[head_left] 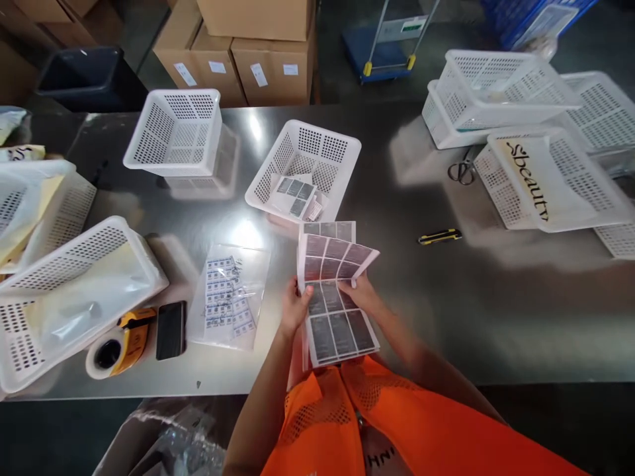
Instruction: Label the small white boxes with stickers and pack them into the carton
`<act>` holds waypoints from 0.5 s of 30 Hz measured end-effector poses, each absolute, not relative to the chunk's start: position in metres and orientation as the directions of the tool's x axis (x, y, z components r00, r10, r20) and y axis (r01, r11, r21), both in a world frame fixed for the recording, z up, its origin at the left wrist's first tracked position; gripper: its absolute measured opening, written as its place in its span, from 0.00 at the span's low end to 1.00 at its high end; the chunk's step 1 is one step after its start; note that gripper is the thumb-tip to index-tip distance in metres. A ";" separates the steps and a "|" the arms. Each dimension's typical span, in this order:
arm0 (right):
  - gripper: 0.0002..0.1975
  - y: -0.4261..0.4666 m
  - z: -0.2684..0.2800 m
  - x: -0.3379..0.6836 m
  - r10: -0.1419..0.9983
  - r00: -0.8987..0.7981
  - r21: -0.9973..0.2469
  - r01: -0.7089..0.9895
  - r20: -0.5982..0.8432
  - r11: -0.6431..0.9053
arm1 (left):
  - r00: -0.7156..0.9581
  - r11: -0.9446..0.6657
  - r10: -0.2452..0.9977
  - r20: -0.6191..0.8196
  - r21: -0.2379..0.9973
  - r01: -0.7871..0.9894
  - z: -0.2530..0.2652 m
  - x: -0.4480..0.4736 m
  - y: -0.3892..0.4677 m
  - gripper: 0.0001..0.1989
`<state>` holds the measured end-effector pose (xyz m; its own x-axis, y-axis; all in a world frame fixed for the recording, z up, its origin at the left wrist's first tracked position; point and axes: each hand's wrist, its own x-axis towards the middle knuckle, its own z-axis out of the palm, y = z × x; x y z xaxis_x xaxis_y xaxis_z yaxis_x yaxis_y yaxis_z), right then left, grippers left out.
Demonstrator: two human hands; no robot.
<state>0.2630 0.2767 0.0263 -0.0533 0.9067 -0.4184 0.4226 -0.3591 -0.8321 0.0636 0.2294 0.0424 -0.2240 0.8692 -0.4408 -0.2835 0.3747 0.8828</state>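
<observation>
Both my hands grip a stack of label sheets printed with dark grey rectangles, close to my body at the table's front edge. My left hand clasps the left side, thumb on top and fingers beneath. On the right, my right hand holds the edge where an upper sheet bends up; some of its fingers are hidden behind the paper. Just beyond the sheets stands a white perforated basket with loose label pieces inside. A clear plastic bag with blue-printed label sheets lies left of my hands.
On the left are a phone, a tape dispenser and a white basket. Another basket stands further back. A yellow-black utility knife, scissors and stacked baskets are on the right. Cardboard boxes stand behind the table.
</observation>
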 end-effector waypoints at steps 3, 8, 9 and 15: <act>0.45 0.297 0.041 0.256 0.840 -0.321 -0.844 0.467 -0.439 -0.262 | -0.251 0.412 0.828 -0.502 0.847 -0.335 0.025 0.037 0.224 0.21; 0.51 0.395 0.065 0.210 0.871 -0.209 -0.867 0.347 -0.444 -0.358 | -0.186 0.468 0.772 -0.608 0.740 -0.483 0.007 -0.010 0.209 0.26; 0.47 0.419 0.064 0.194 0.870 -0.128 -0.838 0.366 -0.476 -0.405 | -0.159 0.489 0.758 -0.633 0.712 -0.504 0.006 -0.016 0.206 0.26; 0.47 0.502 0.042 0.111 0.837 0.079 -0.681 0.542 -0.542 -0.492 | -0.048 0.579 0.693 -0.719 0.595 -0.558 -0.008 -0.012 0.195 0.32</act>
<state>0.1113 0.5018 0.0420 0.0794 0.8366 -0.5421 0.5425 -0.4925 -0.6806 -0.0123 0.1947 -0.0077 -0.0476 0.6933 -0.7191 -0.5580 0.5786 0.5948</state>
